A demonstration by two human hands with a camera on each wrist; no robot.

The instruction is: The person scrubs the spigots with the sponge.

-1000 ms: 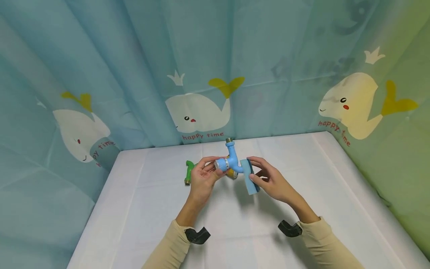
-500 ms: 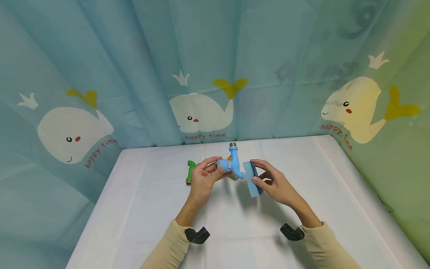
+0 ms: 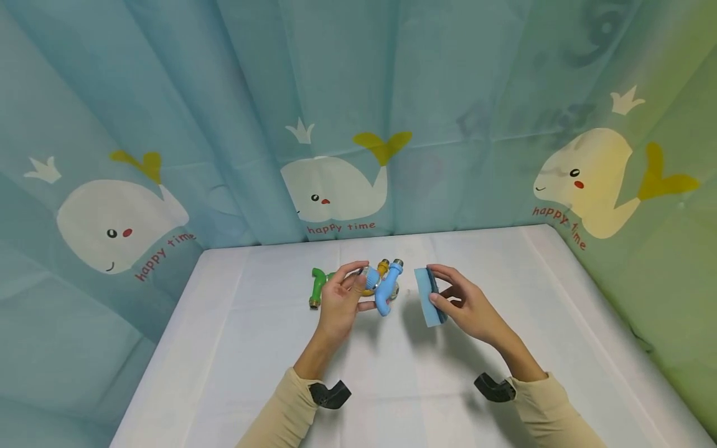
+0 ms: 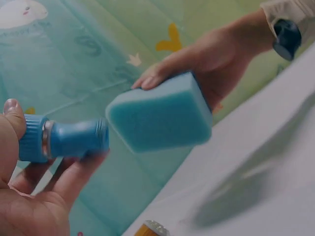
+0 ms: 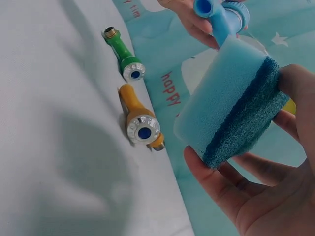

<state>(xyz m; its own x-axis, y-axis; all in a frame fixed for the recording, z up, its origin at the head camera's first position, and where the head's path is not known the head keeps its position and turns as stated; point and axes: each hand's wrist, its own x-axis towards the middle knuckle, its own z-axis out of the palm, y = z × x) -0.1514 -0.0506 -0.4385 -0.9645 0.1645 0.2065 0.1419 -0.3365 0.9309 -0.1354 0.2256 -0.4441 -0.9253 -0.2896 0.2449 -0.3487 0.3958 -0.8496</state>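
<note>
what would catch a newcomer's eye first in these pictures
Probably the two hands raised over the white table: the left hand grips a blue tap, and the right hand holds a blue sponge just beside it, not touching. Behind them a green tap and a yellow tap lie on the table, before a whale-print curtain.

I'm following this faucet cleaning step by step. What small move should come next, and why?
Probably bring the sponge in the right hand back against the blue faucet gripped by the left hand: a gap separates them, so no wiping is happening.
</note>
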